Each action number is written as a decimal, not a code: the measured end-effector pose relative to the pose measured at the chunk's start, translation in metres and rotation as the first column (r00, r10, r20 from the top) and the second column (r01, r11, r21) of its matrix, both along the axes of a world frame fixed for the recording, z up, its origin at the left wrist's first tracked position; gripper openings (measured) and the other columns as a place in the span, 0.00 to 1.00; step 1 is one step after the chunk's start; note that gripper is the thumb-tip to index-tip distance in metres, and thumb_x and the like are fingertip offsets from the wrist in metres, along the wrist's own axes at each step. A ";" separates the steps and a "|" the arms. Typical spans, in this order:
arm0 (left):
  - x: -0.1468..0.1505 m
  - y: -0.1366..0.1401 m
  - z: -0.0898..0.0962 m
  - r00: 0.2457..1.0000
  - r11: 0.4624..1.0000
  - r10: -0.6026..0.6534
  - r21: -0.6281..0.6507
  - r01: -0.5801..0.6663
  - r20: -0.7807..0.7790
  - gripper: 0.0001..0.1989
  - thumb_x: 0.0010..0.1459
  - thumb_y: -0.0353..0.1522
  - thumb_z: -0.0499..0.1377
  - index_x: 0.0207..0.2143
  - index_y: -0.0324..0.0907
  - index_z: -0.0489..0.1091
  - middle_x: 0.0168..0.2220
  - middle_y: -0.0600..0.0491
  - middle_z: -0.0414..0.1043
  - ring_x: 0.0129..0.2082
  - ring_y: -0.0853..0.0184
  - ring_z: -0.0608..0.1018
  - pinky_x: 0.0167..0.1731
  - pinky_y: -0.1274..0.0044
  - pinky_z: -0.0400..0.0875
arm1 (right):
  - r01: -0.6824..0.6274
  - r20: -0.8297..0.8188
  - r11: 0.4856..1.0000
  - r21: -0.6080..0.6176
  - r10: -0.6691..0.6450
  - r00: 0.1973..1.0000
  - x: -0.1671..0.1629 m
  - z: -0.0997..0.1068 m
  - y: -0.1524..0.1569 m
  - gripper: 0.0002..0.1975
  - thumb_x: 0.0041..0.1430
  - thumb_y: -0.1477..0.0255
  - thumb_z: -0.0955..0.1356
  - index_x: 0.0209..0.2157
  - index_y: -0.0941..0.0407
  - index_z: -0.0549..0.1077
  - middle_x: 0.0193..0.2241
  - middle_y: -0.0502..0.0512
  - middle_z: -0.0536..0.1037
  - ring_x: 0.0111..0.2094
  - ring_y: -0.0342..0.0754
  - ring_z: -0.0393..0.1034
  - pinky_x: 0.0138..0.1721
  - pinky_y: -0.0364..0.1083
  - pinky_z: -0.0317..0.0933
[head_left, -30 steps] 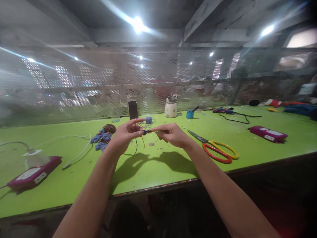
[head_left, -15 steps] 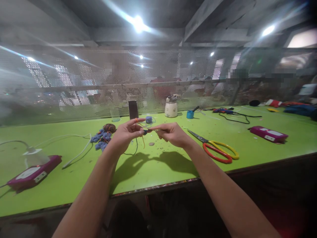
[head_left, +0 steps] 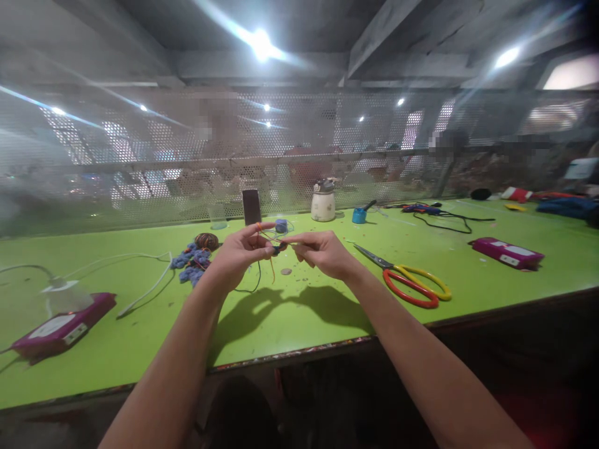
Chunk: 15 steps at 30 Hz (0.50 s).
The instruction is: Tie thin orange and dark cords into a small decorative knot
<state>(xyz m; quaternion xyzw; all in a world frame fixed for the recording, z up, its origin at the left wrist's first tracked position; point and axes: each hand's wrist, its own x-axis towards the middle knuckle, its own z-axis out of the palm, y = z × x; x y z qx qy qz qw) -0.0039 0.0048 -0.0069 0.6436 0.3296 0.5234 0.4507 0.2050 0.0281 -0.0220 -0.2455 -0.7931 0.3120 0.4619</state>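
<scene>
My left hand [head_left: 241, 251] pinches a small dark blue crochet piece [head_left: 279, 249] between thumb and fingers, with orange yarn [head_left: 259, 229] looped round its raised index finger. An orange tail hangs below the piece, and a dark strand drops to the table. Close by on the right, my right hand [head_left: 325, 252] is closed in a pinch on a thin crochet hook [head_left: 292, 244], mostly hidden by the fingers; its tip meets the piece. Both hands are above the green table. Behind them lies a small ball of blue-purple yarn [head_left: 281, 226].
Blue-purple crocheted pieces [head_left: 191, 262] and a brown yarn ball [head_left: 206, 241] lie left. Large scissors [head_left: 407, 277] rest right of my right arm. Purple power strips [head_left: 65, 327] flank both sides. Farther back stand a phone [head_left: 251, 207], a white bottle [head_left: 322, 202] and a blue pot [head_left: 359, 216].
My fingers have shifted only slightly; the dark crochet piece is tilted a little differently between them. Everything on the table stays in place.
</scene>
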 end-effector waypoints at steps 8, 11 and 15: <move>0.001 -0.001 -0.001 1.000 1.000 -0.018 -0.017 0.018 -0.010 0.29 0.45 0.27 0.69 0.52 0.38 0.69 0.26 0.54 0.74 0.28 0.68 0.75 0.34 0.73 0.68 | 0.019 -0.005 1.000 -0.002 -0.019 1.000 -0.001 0.001 0.000 0.16 0.57 0.74 0.66 0.46 0.61 0.78 0.19 0.49 0.68 0.18 0.37 0.54 0.20 0.40 0.51; 0.001 0.000 -0.001 1.000 1.000 -0.021 -0.018 0.021 -0.008 0.29 0.45 0.27 0.68 0.52 0.38 0.69 0.26 0.54 0.74 0.29 0.68 0.75 0.34 0.73 0.68 | 0.024 0.009 1.000 -0.011 -0.024 1.000 -0.001 0.001 0.000 0.17 0.57 0.74 0.65 0.46 0.62 0.78 0.19 0.49 0.68 0.18 0.37 0.54 0.20 0.40 0.51; 0.001 -0.001 0.000 1.000 1.000 -0.017 -0.019 0.017 -0.001 0.29 0.46 0.27 0.68 0.53 0.39 0.69 0.26 0.54 0.74 0.28 0.69 0.75 0.34 0.73 0.68 | 0.015 0.014 1.000 -0.007 -0.015 1.000 0.000 0.001 0.000 0.16 0.58 0.73 0.65 0.46 0.61 0.78 0.19 0.48 0.68 0.18 0.37 0.54 0.20 0.40 0.50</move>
